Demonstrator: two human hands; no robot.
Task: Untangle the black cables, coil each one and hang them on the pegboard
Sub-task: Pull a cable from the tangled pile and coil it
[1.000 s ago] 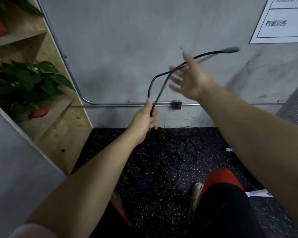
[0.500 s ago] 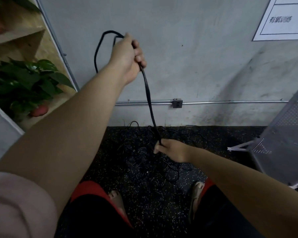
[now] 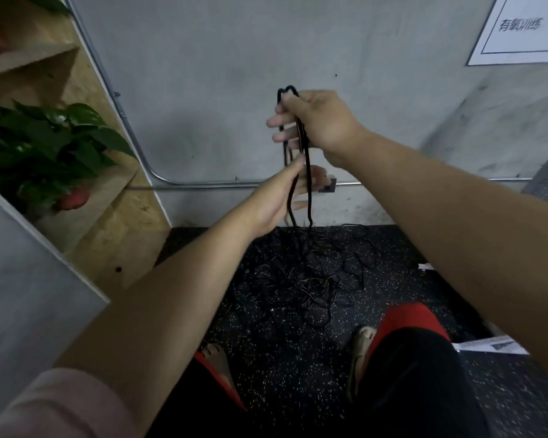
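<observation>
**A:** Right hand (image 3: pixel 317 121) is up high against the wall, fingers curled round a bunched loop of black cable (image 3: pixel 307 197), with the loop's top poking out above the knuckles.

**B:** And the left hand (image 3: pixel 274 199)?

**A:** Directly below it and nearer the body. Its fingers are fairly straight behind the two hanging strands, but I can't tell whether the thumb pinches them.

**B:** So the cable's line?

**A:** Near vertical. It runs from the upper hand, past the lower, down into the tangle (image 3: pixel 314 279) on the speckled floor (image 3: pixel 298 358), ahead of the feet.

**B:** Then I'd judge the next loop gets fed upward, with slack drawn straight from below.
</observation>
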